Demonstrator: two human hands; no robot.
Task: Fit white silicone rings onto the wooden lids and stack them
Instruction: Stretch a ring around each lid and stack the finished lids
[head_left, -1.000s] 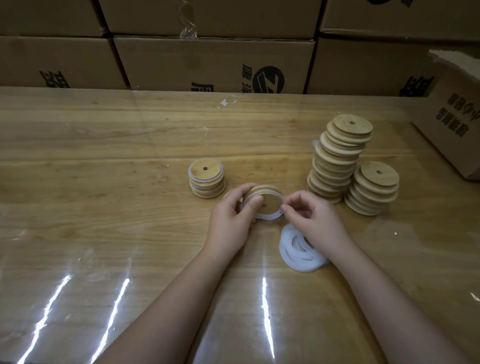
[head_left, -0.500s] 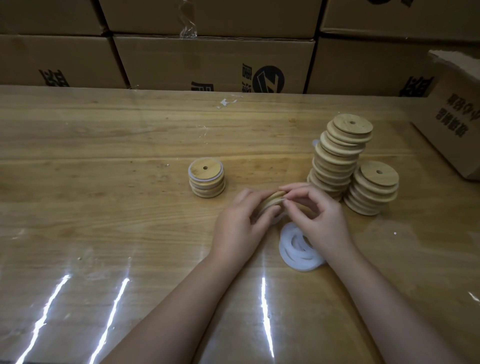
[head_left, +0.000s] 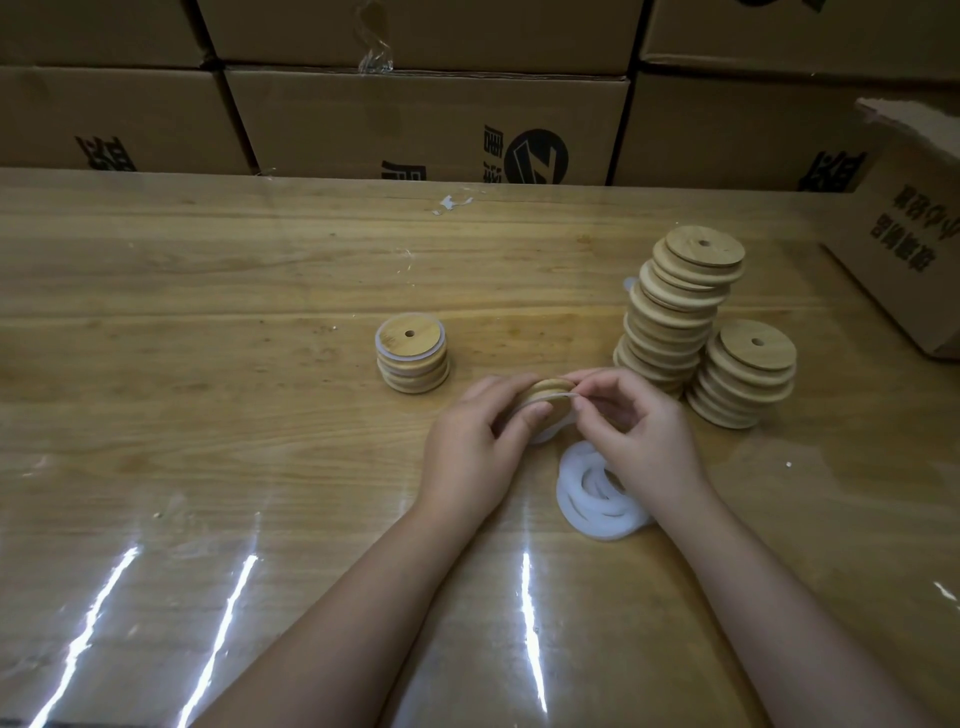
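Wooden lid (head_left: 546, 391) in left hand (head_left: 470, 441); right hand (head_left: 644, 434) pinches ring (head_left: 545, 435) (white).

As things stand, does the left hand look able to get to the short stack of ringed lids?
Probably yes: only bare table lies between the left hand and the short stack, though that hand grips a lid whose ring the right hand is pinching.
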